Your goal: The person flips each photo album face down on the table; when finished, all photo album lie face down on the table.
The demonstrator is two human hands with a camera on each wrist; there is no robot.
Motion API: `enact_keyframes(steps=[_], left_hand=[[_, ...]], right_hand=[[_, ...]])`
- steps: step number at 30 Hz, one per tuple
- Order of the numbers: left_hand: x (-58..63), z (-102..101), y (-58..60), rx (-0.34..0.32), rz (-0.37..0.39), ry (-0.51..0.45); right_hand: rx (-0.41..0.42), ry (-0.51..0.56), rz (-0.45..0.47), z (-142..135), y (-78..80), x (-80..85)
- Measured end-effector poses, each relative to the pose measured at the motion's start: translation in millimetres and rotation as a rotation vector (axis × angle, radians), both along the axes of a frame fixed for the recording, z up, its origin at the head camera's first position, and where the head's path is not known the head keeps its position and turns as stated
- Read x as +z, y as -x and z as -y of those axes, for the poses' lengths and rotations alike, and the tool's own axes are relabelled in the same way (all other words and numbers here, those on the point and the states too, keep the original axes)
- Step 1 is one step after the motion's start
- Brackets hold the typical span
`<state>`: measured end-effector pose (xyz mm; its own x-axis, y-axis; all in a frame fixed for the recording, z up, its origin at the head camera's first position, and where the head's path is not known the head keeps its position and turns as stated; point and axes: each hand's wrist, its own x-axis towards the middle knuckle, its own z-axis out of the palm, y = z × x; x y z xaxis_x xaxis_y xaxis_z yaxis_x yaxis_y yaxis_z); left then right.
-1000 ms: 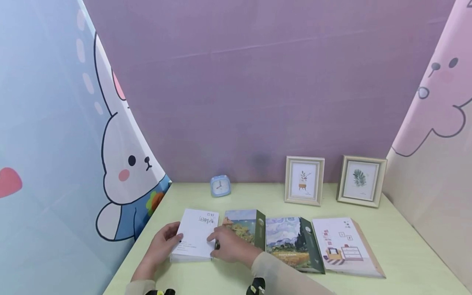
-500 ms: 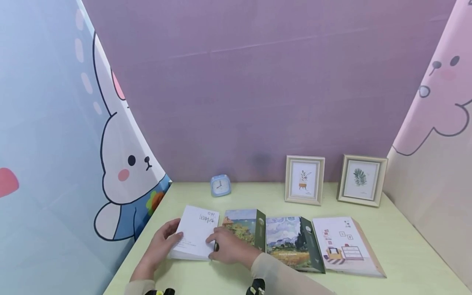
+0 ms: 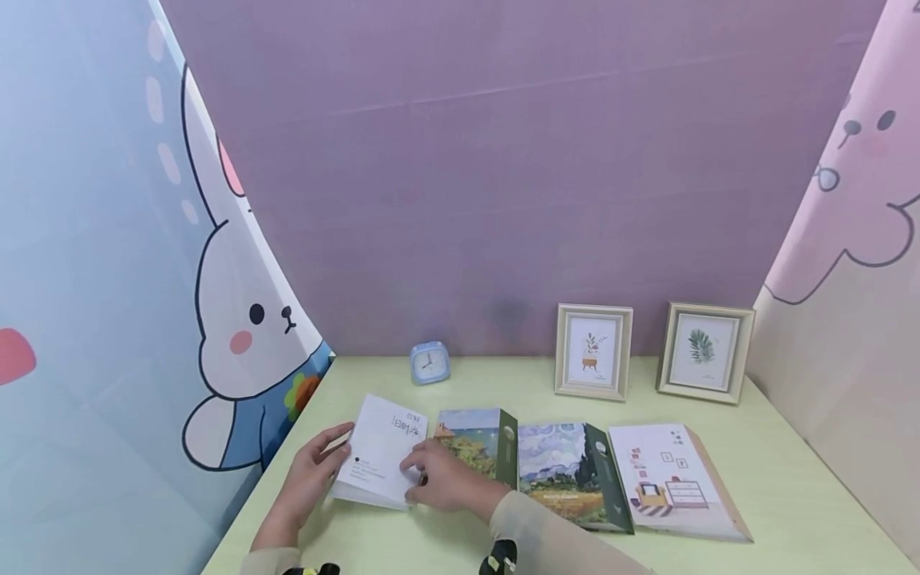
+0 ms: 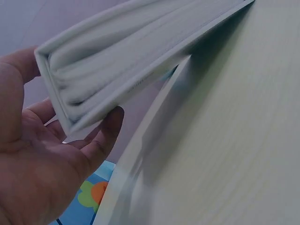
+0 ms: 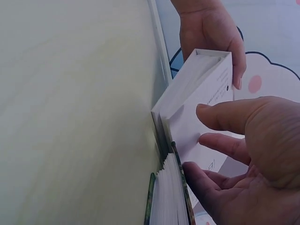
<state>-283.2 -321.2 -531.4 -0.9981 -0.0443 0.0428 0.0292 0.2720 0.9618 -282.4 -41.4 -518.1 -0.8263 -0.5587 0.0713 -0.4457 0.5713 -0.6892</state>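
A thick white photo album [image 3: 386, 453] with dark lettering lies tilted at the left of the table, its spine side raised off the surface. My left hand [image 3: 307, 477] holds that raised spine edge; in the left wrist view its fingers [image 4: 105, 133] reach underneath the white cover. Over the album's opposite edge is my right hand [image 3: 447, 477], its thumb [image 5: 225, 115] and fingers loosely bent around no object. Whether the right fingertips touch the cover cannot be told. Close beside it lies a landscape-cover album [image 3: 470, 443] with a green spine, partly covered by my right hand.
Another green-spined photo album [image 3: 564, 471] and a white book with a furniture drawing [image 3: 664, 479] lie to the right. Behind them stand two picture frames [image 3: 592, 351] and a blue clock [image 3: 430, 363] on the pale table [image 3: 496, 379]. A purple cloth [image 3: 503, 176] hangs at the back.
The white album has tilted and turned slightly, its far end shifting away from me. My left hand has moved a little left and up with its edge. The right hand has barely moved.
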Motion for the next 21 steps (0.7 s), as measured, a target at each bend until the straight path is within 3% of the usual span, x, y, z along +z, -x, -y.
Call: enact_keyframes(steps=[12,21], left_hand=[[3.9,-2.5,-3.1,-0.016,-0.089,-0.032],[9.3,-5.5,-7.5,-0.019,-0.100,-0.043]], right_hand=[[0.029,0.104,0.057,3.4,3.6,3.7],[0.016,0.126,0.076,8.8,0.6,9.9]])
